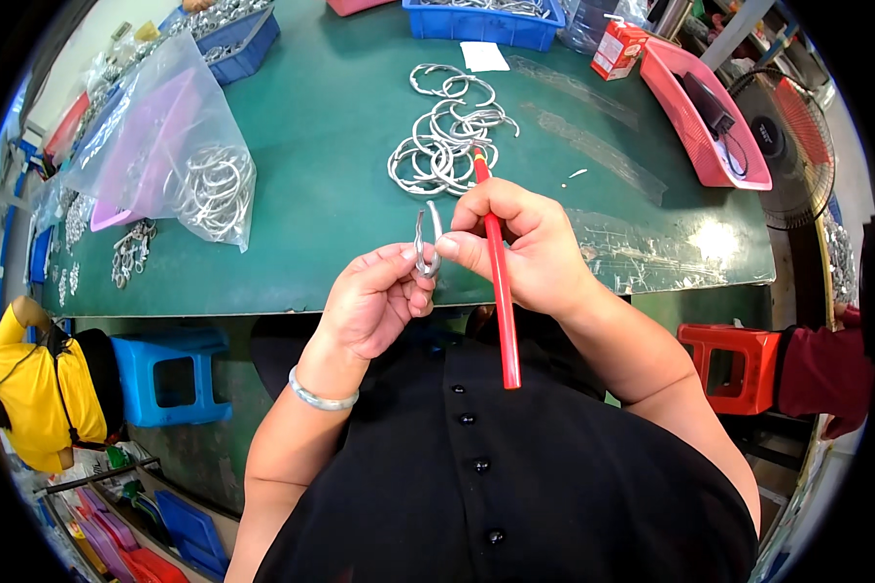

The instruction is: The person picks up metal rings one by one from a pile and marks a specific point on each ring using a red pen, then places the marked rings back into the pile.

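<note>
Between the thumb and fingers of my left hand is a silver metal ring, seen nearly edge-on above the table's front edge. My right hand is closed round a long red stick-like tool with a yellow band near its upper end; its tip is hard to make out against the rings behind it. My right thumb tip is right by the silver ring and seems to touch it. Just beyond my hands lies a loose pile of similar silver rings on the green table.
At left, a clear plastic bag of rings leans by a pink basket. Blue bins of metal parts stand at the back. A pink tray, a red carton and a fan are right. People sit on both sides.
</note>
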The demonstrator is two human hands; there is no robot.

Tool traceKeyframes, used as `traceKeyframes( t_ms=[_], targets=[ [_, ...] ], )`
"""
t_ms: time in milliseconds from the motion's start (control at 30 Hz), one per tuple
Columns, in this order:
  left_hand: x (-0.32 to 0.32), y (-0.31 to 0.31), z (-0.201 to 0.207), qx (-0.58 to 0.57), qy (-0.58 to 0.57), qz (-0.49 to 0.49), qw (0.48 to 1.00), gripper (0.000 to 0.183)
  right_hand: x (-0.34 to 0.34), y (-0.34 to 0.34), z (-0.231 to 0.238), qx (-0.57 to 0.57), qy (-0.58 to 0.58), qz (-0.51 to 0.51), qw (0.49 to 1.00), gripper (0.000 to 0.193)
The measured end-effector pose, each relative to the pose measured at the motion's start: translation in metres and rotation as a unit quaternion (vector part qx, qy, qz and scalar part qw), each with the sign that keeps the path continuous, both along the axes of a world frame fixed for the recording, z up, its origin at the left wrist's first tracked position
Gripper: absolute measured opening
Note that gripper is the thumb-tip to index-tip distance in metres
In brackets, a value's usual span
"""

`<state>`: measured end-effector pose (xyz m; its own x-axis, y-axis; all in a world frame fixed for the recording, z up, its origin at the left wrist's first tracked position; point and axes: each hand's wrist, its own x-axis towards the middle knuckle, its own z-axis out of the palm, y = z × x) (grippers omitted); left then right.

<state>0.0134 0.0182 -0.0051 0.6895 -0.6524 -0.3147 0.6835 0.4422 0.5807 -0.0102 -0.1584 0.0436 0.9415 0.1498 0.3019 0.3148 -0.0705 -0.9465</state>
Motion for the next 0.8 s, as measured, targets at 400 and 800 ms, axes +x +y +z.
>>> traceKeyframes(
  t_ms=[400, 800],
  targets=[
    [0.007, 0.002, -0.001, 0.064, -0.062, 0.073, 0.993, 0.017, 0.011, -0.019, -0.028, 0.034, 0.092, -0.021, 0.995, 0.01],
    [0.004, -0.01, 0.003, 0.176, -0.147, 0.08, 0.97, 0.016, 0.005, -0.029, -0.04, 0.094, 0.152, -0.002, 0.984, 0.008]
  ],
)
